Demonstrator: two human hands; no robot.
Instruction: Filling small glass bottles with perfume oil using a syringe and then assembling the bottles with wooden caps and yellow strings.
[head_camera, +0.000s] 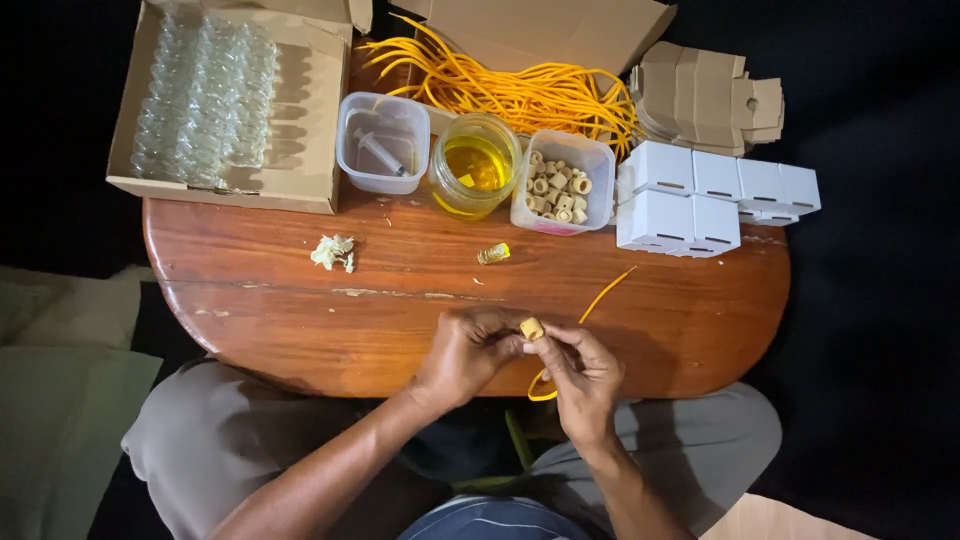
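A jar (475, 165) and tubs stand along the table's (300, 310) far edge; at the near edge, left hand (465, 350) and right hand (580, 375) fingers pinch a cork bead (532, 328) and yellow cord (600, 295).

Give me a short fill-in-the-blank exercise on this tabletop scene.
1. The hands hold a small cork and a cord coloured ____.
2. The glass jar holds a ____ liquid.
3. The syringe lies in a clear plastic ____.
4. The folded boxes stacked on the wooden table are ____.

Missing words: orange; yellow; tub; white
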